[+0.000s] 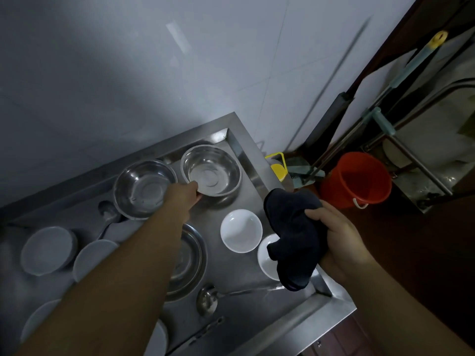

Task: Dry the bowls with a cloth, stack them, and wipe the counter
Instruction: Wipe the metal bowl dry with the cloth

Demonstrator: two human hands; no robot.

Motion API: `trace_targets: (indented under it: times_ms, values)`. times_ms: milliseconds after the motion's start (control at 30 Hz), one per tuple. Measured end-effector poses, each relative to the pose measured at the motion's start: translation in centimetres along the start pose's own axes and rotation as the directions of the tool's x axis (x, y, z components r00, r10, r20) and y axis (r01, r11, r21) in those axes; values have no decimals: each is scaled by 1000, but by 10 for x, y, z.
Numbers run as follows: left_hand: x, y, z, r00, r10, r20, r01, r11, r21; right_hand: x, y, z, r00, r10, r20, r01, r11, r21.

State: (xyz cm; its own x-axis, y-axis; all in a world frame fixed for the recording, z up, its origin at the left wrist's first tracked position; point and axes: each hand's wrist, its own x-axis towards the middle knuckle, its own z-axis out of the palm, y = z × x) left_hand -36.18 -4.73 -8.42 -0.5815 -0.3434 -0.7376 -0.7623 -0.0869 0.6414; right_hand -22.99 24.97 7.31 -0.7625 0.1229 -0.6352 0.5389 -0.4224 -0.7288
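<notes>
My left hand (185, 195) reaches across the steel counter (245, 150) and pinches the near rim of a steel bowl (212, 170) in the far right corner. A second steel bowl (144, 188) stands just left of it. My right hand (339, 235) grips a dark cloth (293, 235) above the counter's right edge. The hanging cloth covers part of a white bowl (267, 258). Another white bowl (241, 231) sits open beside it. A steel bowl (189, 260) lies partly under my left forearm.
Several pale bowls (48, 250) sit at the left of the counter, with a ladle (207, 300) near the front and a spoon (108, 214) behind. Right of the counter on the floor stand a red bucket (357, 178), a yellow container (279, 168) and mop handles (401, 78).
</notes>
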Motion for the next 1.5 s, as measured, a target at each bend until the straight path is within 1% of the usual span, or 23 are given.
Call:
trace_targets:
  times_ms: [33,67,167,233,267,433,533,700,767,833,900,967,1000,1067,1133,1200,1300,1367,1400,1433,1500]
  values:
    - [-3,-1,-4,1000,28,-6,-28,999,28,-3,-2,-1,1000,-6,24,7,1000,-1]
    - [-12,-2,-8,999,47,-8,-47,999,5,-5,-4,-2,999,-15,47,15,1000,-2]
    - [-44,-7,-19,996,79,-35,-81,992,-94,-12,-11,-5,993,-38,108,39,999,-4]
    - [-71,-12,-27,997,79,-10,-80,981,-174,-19,-17,-5,986,-46,158,49,999,-19]
    - [-87,-15,-31,997,80,7,-77,975,-208,-23,-21,-5,980,-48,192,55,998,-29]
    - [-166,-35,-51,995,104,-5,-100,937,-335,-52,-42,1,936,-65,346,98,992,-79]
    - [-213,-45,-56,992,117,-40,-123,897,-424,-72,-56,7,885,-75,460,147,981,-123]
    - [-290,-52,-56,986,159,-46,-160,847,-506,-93,-72,19,763,-37,646,234,947,-222]
    - [-312,-53,-52,985,170,-21,-156,841,-518,-96,-73,27,725,-18,688,276,923,-267]
    - [-337,-54,-49,980,198,8,-163,828,-537,-103,-74,32,669,2,743,350,881,-318]
    - [-358,-54,-47,971,236,38,-180,827,-533,-109,-77,36,595,29,803,479,790,-384]
    - [-373,-52,-47,965,254,60,-185,827,-531,-116,-80,40,519,59,853,659,609,-442]
    - [-380,-51,-48,960,270,75,-192,829,-525,-119,-80,42,491,73,868,722,524,-452]
    - [-390,-48,-49,945,310,103,-213,825,-524,-125,-75,50,441,72,894,814,388,-433]
    - [-398,-45,-53,925,360,125,-240,804,-544,-133,-68,60,373,14,928,907,205,-368]
    - [-402,-45,-60,898,415,146,-275,789,-549,-136,-61,71,296,-57,954,955,46,-293]
    - [-404,-46,-78,872,481,94,-371,773,-514,-136,-53,89,193,-112,975,965,-156,-209]
    - [-406,-44,-90,835,544,86,-444,758,-478,-141,-50,103,164,-147,975,945,-261,-198]
    - [-408,-42,-96,820,566,79,-473,750,-461,-144,-48,110,168,-172,971,927,-307,-215]
    - [-407,-41,-103,810,583,65,-499,743,-445,-146,-45,117,189,-197,962,905,-344,-249]
    - [-405,-39,-115,785,619,22,-551,715,-430,-151,-37,131,283,-240,929,839,-407,-361]
